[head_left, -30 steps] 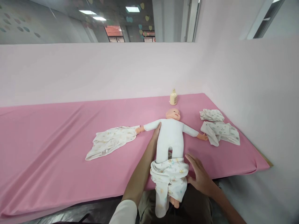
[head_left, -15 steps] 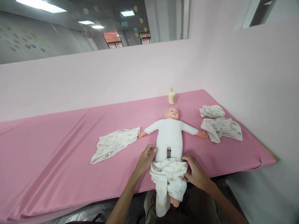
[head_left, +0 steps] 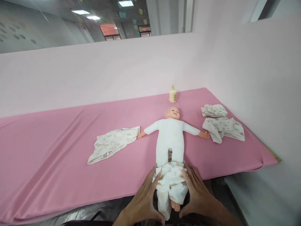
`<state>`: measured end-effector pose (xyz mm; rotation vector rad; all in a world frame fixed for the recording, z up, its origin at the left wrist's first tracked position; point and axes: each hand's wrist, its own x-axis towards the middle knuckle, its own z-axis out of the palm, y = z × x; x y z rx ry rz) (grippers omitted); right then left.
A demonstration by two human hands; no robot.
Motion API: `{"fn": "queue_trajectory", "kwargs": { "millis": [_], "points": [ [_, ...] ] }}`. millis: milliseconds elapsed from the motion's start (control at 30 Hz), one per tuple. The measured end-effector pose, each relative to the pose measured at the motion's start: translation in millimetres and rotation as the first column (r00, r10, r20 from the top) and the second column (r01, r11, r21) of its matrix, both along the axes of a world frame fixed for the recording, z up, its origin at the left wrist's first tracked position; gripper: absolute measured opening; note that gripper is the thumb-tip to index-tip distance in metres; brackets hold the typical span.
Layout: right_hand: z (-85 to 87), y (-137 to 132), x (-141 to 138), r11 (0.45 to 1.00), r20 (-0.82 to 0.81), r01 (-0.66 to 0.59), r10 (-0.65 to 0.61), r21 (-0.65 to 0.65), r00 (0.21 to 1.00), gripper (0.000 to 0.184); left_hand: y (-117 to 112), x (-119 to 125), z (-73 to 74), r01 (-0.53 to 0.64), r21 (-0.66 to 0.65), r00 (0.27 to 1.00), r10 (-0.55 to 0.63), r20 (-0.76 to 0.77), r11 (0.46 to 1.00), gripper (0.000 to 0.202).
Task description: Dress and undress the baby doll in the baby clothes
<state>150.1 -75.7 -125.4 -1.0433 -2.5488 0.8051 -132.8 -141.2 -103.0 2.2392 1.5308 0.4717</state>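
Observation:
A baby doll (head_left: 169, 138) in a white bodysuit lies face up on the pink-covered table (head_left: 58, 147), arms spread, legs hanging over the near edge. Patterned white trousers (head_left: 171, 180) sit low on its legs, and one bare foot shows below them. My left hand (head_left: 145, 199) clasps the left side of the trousers, fingers up at the waistband and thumb curled under. My right hand (head_left: 199, 197) clasps the right side in the same way.
A small cream bottle (head_left: 173, 94) stands by the back wall behind the doll's head. A patterned cloth (head_left: 113, 142) lies left of the doll. Folded patterned garments (head_left: 223, 125) lie to its right near the side wall. The table's near edge runs just above my hands.
My left hand left the doll's shoulder and came down to the trousers. Both hands slid toward me along the legs, and the waistband now sits slightly lower.

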Motion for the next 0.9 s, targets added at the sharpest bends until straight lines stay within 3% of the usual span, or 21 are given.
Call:
{"fn": "queue_trajectory", "kwargs": {
  "millis": [100, 200, 433, 633, 767, 900],
  "points": [
    [-6.4, -4, -9, 0.993, -0.076, 0.061, -0.053, 0.105, 0.996, 0.144, -3, 6, 0.1, 0.037, 0.146, 0.998, -0.029, -0.060, 0.989, 0.153],
    [-1.9, -6, -15, 0.984, -0.148, 0.113, -0.092, 0.135, 0.985, 0.138, -1, 16, 3.9, 0.006, 0.241, 1.000, 0.001, -0.030, 0.970, 0.140],
    [12.8, -14, -17, 0.980, -0.225, 0.195, -0.196, -0.025, 0.954, 0.124, 6, 33, 7.4, -0.092, 0.305, 0.990, 0.056, 0.126, 0.948, 0.121],
    [19.8, -18, -21, 0.974, -0.318, 0.194, -0.223, -0.118, 0.922, 0.114, 12, 33, 1.6, -0.148, 0.468, 0.978, 0.059, 0.201, 0.871, 0.092],
    [16.0, -27, -26, 0.969, -0.361, 0.205, -0.242, -0.138, 0.901, 0.100, 10, 31, -1.1, -0.147, 0.510, 0.978, 0.046, 0.206, 0.847, 0.083],
    [19.9, -37, -27, 0.958, -0.414, 0.253, -0.285, -0.131, 0.865, 0.073, 3, 34, 4.2, -0.178, 0.405, 0.970, 0.090, 0.225, 0.897, 0.046]
  ]
}}
